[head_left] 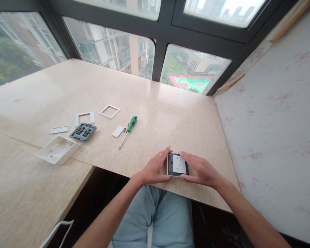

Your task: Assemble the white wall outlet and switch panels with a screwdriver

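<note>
A wall socket (179,164) with a white slotted face and dark grey frame sits in a white box at the table's front edge. My left hand (157,166) grips its left side, thumb at the near corner and fingers at the far corner. On the right side, my right hand (200,169) holds it the same way, with fingertips over the frame's edge. A green screwdriver (132,123) lies to the left, beside small screws (124,130) and a white rectangular plate (118,131).
Farther left lie two white frames (110,115) (92,118), a dark grey switch module (80,132), a narrow white piece (60,130) and a white open box (50,155). Windows border the far side, and a papered wall (271,120) stands at the right.
</note>
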A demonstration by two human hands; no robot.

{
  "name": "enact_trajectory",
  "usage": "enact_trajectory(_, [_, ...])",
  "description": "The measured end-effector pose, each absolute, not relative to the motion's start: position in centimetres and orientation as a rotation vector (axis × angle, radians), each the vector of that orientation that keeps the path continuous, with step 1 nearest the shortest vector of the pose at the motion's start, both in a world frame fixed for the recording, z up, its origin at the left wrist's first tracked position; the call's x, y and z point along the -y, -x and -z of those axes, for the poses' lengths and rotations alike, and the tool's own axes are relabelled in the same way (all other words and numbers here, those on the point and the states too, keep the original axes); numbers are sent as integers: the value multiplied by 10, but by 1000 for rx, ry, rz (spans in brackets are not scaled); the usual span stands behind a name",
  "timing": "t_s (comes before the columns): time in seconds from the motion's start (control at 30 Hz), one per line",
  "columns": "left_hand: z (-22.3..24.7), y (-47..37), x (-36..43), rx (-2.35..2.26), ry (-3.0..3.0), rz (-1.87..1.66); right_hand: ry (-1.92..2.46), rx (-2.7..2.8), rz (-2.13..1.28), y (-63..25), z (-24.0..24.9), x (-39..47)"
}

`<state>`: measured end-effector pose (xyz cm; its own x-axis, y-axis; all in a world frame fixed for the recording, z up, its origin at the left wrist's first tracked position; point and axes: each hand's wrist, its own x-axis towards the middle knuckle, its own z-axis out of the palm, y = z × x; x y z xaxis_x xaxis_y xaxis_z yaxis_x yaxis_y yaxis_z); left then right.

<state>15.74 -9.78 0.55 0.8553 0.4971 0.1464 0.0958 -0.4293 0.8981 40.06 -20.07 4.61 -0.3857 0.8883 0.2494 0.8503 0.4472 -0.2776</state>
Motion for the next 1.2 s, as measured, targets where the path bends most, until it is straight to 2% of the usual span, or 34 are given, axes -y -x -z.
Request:
enact_trajectory(0.3, [-3, -158, 97, -444, -2009, -495, 1441, 2411, -150, -395, -54, 199])
enact_trajectory(0.83, [-5, -157, 99, -477, -2029, -484, 1553, 2385, -365, -393, -58, 199])
enact_trajectory(1.2, [-4, -157, 101, -484, -2071, -504, 1517, 2384, -195, -382, -67, 201])
